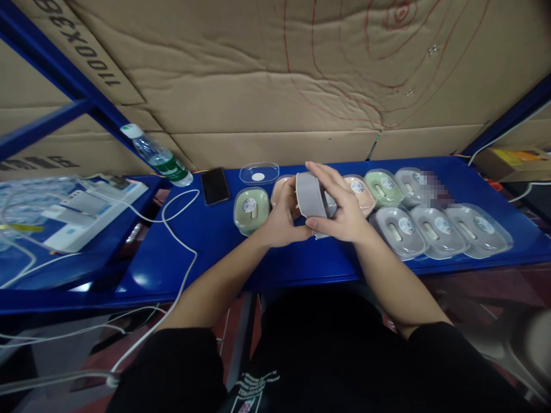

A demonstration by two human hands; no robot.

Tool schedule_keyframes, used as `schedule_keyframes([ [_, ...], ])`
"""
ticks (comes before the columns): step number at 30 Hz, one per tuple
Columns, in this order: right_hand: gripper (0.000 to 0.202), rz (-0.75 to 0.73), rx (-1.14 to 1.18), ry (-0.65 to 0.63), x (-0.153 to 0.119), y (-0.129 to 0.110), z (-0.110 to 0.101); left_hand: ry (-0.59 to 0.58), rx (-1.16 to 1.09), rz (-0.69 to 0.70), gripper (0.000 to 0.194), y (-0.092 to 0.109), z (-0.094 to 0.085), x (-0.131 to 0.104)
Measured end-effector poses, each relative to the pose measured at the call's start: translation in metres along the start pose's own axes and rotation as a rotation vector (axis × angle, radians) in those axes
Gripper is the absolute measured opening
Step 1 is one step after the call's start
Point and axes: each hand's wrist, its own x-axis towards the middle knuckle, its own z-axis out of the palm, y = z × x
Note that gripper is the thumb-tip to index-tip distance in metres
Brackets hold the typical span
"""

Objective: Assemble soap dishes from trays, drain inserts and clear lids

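Observation:
Both hands are closed around a grey plastic box (308, 195), tilted up on its side above the blue table. My left hand (284, 221) grips its left side, and my right hand (342, 203) wraps its right side with the thumb along the lower edge. A dark gap shows near the right hand; what lies inside is hidden. Left of the hands sits a green box (253, 221) with a clear lid. Pink boxes (359, 186) lie partly hidden behind the hands. A loose clear lid (259, 172) with a round white label rests at the back.
Several lidded grey boxes (399, 232) line the front right, with another green box (383, 186) behind them. A phone (215, 186) and a water bottle (159, 158) are at the back left. A white cable (191, 252) loops over the blue table (172, 275). Cardboard (241, 103) walls the back.

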Motion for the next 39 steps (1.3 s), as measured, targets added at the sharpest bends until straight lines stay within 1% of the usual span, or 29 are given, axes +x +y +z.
schedule_keyframes([
  [4,0.102,-0.056,0.007,0.023,-0.001,0.007,0.002,-0.028,-0.124,0.046,0.113,-0.001,0.000,0.001],
  [6,0.102,-0.115,0.031,0.021,-0.001,0.013,0.002,-0.033,-0.169,0.055,0.111,-0.001,0.000,0.001],
  [8,0.101,-0.140,0.046,0.019,-0.002,0.016,0.002,-0.034,-0.199,0.050,0.108,0.000,0.001,0.001],
  [10,0.100,-0.131,0.051,0.039,-0.002,0.016,0.004,-0.026,-0.220,0.032,0.107,0.002,0.002,0.001],
  [15,0.095,-0.113,0.064,0.155,-0.003,0.010,0.012,-0.020,-0.275,0.002,0.104,0.004,0.000,0.001],
  [19,0.098,-0.080,0.072,0.107,-0.002,0.010,0.009,-0.040,-0.325,0.020,0.100,0.005,-0.001,0.002],
  [21,0.099,-0.078,0.072,0.083,-0.001,0.011,0.008,-0.043,-0.330,0.024,0.098,0.007,-0.001,0.003],
  [23,0.097,-0.101,0.068,0.085,-0.001,0.012,0.008,-0.042,-0.323,0.014,0.097,0.008,-0.001,0.002],
  [28,0.097,-0.155,0.038,0.184,-0.004,0.013,0.013,0.019,-0.293,-0.012,0.104,0.005,-0.003,0.000],
  [30,0.097,-0.165,0.031,0.197,-0.004,0.013,0.013,0.042,-0.286,-0.017,0.106,0.003,-0.003,-0.001],
  [33,0.097,-0.166,0.027,0.164,-0.003,0.014,0.011,0.024,-0.288,-0.035,0.105,0.004,-0.005,-0.002],
  [36,0.101,-0.137,0.017,0.121,-0.003,0.014,0.009,-0.005,-0.267,-0.051,0.103,0.007,-0.008,-0.002],
  [39,0.100,-0.166,0.027,0.115,-0.003,0.013,0.008,-0.032,-0.254,-0.046,0.105,0.009,-0.011,-0.002],
])
